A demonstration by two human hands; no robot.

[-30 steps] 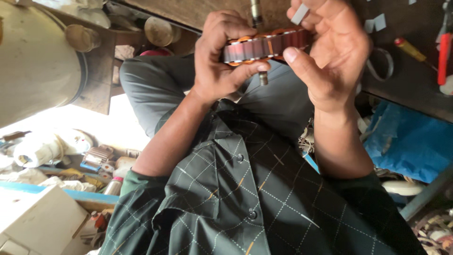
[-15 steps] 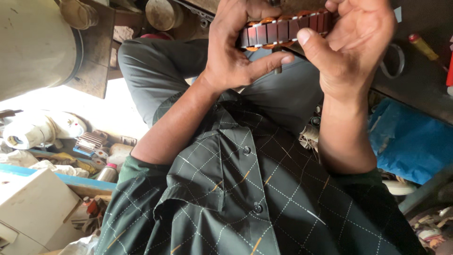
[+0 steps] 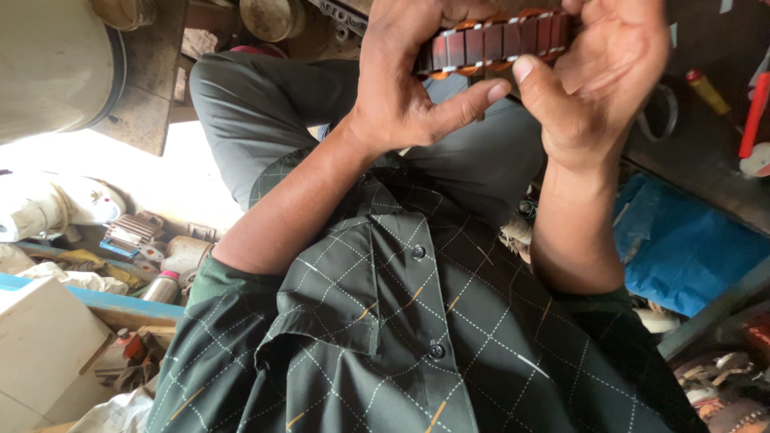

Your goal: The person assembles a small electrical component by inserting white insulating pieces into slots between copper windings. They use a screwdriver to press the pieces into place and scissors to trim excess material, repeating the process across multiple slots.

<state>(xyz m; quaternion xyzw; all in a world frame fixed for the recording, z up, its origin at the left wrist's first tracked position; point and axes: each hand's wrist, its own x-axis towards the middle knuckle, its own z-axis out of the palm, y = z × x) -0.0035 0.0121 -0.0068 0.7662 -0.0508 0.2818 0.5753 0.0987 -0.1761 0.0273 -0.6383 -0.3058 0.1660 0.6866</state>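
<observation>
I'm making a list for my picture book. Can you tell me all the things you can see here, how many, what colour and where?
slotted metal ring: one, dark reddish-brown with copper-coloured bits, top middle, held between both hands
big drum: one, cream, top left
round tins: two, tan, top edge
blue sheet: one, right side
screwdriver: one, red and yellow handle, upper right
white box: one, bottom left
blue plank: one, left
small motor parts: a heap, grey and white, left; number hard to tell
trousers: grey, upper middle
shirt: dark green with thin checks, bottom
left hand: fingers around the ring
right hand: fingers around the ring
</observation>
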